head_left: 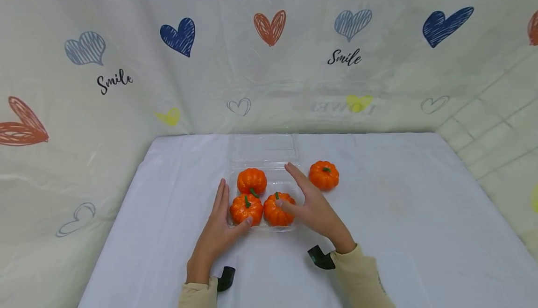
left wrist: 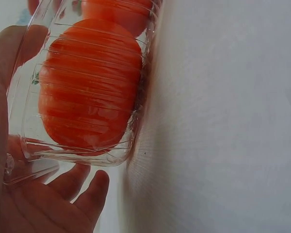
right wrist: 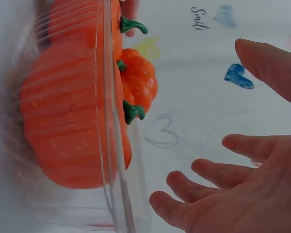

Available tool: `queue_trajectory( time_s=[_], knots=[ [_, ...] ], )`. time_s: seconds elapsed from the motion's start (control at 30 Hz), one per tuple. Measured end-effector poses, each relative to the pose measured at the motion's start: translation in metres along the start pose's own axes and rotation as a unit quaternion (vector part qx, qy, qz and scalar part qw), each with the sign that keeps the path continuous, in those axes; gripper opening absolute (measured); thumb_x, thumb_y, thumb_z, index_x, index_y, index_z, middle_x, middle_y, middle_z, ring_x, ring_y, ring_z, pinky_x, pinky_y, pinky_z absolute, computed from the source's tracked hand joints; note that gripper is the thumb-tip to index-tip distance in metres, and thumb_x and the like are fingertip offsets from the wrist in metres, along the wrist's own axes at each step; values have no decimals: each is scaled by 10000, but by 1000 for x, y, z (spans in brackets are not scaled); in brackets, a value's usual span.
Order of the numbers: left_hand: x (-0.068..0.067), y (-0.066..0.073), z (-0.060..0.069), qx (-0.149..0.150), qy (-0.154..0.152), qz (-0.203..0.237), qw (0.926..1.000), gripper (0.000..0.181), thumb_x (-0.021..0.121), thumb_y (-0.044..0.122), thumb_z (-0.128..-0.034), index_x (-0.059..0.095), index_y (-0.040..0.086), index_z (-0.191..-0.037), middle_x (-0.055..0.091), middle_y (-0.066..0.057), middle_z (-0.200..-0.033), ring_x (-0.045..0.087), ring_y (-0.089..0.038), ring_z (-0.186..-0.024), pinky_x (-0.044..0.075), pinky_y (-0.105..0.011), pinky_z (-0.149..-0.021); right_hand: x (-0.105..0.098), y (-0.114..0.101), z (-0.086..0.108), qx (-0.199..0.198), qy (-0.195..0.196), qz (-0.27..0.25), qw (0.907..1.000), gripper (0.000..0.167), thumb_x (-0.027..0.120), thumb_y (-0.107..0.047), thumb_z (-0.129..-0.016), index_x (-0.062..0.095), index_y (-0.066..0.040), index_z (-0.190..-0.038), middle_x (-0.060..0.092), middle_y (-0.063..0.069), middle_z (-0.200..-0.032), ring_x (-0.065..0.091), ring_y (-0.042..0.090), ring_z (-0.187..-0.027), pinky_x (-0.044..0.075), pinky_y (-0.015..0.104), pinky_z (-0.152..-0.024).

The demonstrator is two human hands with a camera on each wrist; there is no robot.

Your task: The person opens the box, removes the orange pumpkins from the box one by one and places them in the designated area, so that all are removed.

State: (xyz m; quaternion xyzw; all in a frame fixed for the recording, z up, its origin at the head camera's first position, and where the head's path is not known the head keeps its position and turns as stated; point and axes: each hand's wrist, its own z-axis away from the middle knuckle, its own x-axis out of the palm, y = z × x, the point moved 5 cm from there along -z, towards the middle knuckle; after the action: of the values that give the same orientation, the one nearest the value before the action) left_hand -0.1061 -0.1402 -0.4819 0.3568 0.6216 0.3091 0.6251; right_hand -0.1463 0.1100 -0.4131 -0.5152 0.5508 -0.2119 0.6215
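A clear plastic box [head_left: 269, 229] stands on the table with its lid folded back. Three small orange pumpkins with green stems are inside: one at the back left [head_left: 252, 180], one at the front left [head_left: 244, 212], one at the front right [head_left: 277, 217]. Along the box's left side lies my left hand [head_left: 216, 237], its fingers straight and its thumb over the front rim. My right hand [head_left: 318, 211] hovers over the box's right side with spread fingers and holds nothing. In the right wrist view it is apart from the box wall [right wrist: 111, 145].
Another orange pumpkin [head_left: 324, 176] sits on the table to the right of the box. The box's lid [head_left: 264, 149] lies toward the table's back edge. A white cloth [head_left: 403, 233] covers the table. Behind it hangs a pale curtain [head_left: 302, 79] printed with hearts.
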Motion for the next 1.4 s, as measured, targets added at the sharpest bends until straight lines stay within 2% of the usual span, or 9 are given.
queue_trajectory(
  time_s=[0.1,0.3,0.6,0.87,1.13,1.4],
  knots=[
    [0,0,0,50,2,-1,10000,1161,770,592,-920,102,99,-1731,-24,67,-1795,105,-253,-1637,232,-581,-1248,6,1,-1,21,-149,83,9999,899,806,-322,-971,315,-133,-1699,307,50,-1735,266,311,-1599,271,605,-1242],
    [0,1,-1,131,20,-6,9999,1147,766,573,-929,103,83,-1727,-7,20,-1800,97,-273,-1638,229,-601,-1245,14,2,-1,68,-356,168,9992,896,817,-254,-952,330,-87,-1685,321,82,-1728,277,314,-1594,275,576,-1250],
    [1,0,-3,127,30,6,9999,1149,774,571,-921,122,70,-1724,12,13,-1802,103,-254,-1637,242,-600,-1241,25,8,-2,331,-581,593,9960,829,829,-213,-942,403,12,-1617,292,226,-1714,304,414,-1566,321,617,-1216],
    [1,2,-3,149,22,-6,9999,1147,776,565,-921,130,58,-1721,20,-6,-1803,113,-266,-1637,256,-596,-1238,32,12,-2,565,-779,924,9911,739,826,-166,-939,484,27,-1564,345,224,-1683,396,426,-1505,398,613,-1174],
    [0,1,-2,116,44,5,9999,1149,771,571,-920,120,72,-1725,12,18,-1802,118,-253,-1635,249,-594,-1243,34,7,-2,341,-767,1160,9897,683,821,-118,-922,529,32,-1522,524,176,-1534,521,365,-1379,460,539,-1147],
    [0,-1,-1,87,24,32,10000,1148,760,573,-925,111,63,-1723,2,8,-1802,112,-278,-1636,243,-609,-1242,29,5,-1,201,-641,1187,9907,669,795,-131,-934,531,14,-1532,549,162,-1510,532,346,-1362,466,538,-1139]
  ],
)
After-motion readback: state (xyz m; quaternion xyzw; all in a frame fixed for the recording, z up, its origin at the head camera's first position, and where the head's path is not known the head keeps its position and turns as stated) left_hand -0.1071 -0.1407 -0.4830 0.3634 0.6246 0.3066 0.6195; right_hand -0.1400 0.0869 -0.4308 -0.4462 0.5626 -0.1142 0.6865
